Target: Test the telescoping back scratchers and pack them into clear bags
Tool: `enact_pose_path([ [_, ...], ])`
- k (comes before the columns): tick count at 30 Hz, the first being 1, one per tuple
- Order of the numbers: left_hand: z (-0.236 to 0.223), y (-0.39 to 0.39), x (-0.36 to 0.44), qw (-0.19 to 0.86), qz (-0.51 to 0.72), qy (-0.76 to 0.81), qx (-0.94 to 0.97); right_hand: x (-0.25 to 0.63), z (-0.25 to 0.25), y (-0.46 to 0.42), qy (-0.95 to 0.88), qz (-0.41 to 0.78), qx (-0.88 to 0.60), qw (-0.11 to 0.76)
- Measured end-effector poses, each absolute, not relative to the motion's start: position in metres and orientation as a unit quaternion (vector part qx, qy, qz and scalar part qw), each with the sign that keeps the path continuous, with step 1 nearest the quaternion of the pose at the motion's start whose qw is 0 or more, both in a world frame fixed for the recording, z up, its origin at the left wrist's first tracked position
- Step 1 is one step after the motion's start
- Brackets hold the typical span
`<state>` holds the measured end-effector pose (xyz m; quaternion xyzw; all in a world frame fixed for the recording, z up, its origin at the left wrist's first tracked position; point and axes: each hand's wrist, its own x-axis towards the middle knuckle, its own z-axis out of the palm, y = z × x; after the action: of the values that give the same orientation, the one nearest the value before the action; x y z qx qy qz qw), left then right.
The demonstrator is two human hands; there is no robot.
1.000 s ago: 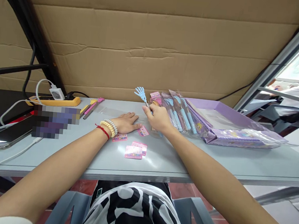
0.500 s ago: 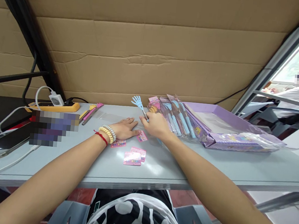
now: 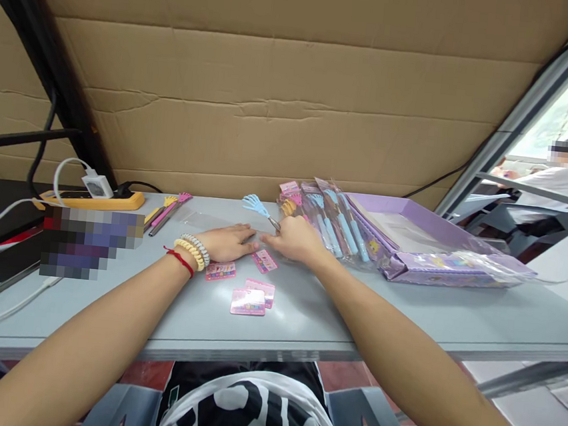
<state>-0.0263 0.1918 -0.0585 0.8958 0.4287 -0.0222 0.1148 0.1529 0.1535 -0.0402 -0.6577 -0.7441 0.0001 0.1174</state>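
My right hand (image 3: 295,239) pinches the metal stem of a small blue hand-shaped scratcher (image 3: 256,205), whose head points left and low over the grey table (image 3: 406,305). My left hand (image 3: 228,241) lies flat with fingers stretched out on a clear plastic sleeve (image 3: 213,220), fingertips close to the right hand. Several pink label cards (image 3: 249,301) lie on the table just in front of both hands. A yellow and a pink scratcher (image 3: 169,205) lie loose to the left.
Bagged scratchers (image 3: 331,217) fan out beside a purple box (image 3: 412,242) on the right. A yellow power strip (image 3: 92,200) with a charger and cables sits at the left. Cardboard walls the back. Another person sits at the far right.
My right hand has lowered the blue scratcher and tipped it leftward, closer to the clear sleeve under my left hand. The left hand has stayed flat in place.
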Motion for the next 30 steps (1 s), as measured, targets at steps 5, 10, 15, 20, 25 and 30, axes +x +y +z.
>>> enact_pose_path([
  [5,-0.060,0.192,-0.026,0.108,-0.022,0.430,0.896,0.154,-0.043,0.157,-0.737,0.008,-0.667,0.110],
  [10,-0.060,0.191,-0.025,0.105,-0.028,0.434,0.894,0.159,-0.044,0.161,-0.727,-0.017,-0.675,0.125],
  [15,-0.059,0.191,-0.026,0.112,-0.020,0.435,0.893,0.161,-0.044,0.161,-0.771,-0.017,-0.627,0.109],
  [20,-0.061,0.195,-0.027,0.115,-0.020,0.437,0.892,0.160,-0.043,0.158,-0.786,-0.005,-0.614,0.080],
  [25,-0.063,0.198,-0.027,0.115,-0.020,0.427,0.897,0.164,-0.043,0.160,-0.804,0.006,-0.591,0.065],
  [30,-0.058,0.193,-0.025,0.113,-0.033,0.439,0.891,0.162,-0.042,0.159,-0.806,0.009,-0.587,0.078],
])
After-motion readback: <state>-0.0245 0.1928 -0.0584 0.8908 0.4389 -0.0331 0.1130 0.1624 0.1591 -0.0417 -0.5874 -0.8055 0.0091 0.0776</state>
